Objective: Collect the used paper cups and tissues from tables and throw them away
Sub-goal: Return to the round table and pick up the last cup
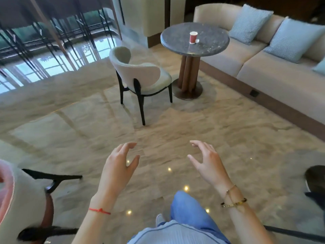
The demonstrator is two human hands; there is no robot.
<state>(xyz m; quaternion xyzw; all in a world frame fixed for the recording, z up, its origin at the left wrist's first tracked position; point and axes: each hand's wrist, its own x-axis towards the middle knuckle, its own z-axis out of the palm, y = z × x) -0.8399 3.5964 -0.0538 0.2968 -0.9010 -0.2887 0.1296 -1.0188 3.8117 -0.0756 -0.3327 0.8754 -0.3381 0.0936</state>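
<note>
A red paper cup (193, 37) stands upright on a round dark stone table (211, 48) at the far centre-right. A small crumpled white tissue (197, 41) lies right beside the cup. My left hand (119, 166) and my right hand (205, 162) hover in front of me over the floor, far short of the table. Both hands are empty, with fingers spread and slightly curled.
A cream chair with dark legs (140, 76) stands left of the table. A long beige sofa (263, 67) with blue cushions runs along the right. Another chair (26, 199) is close at my lower left. The marble floor (158, 129) lies between me and the table.
</note>
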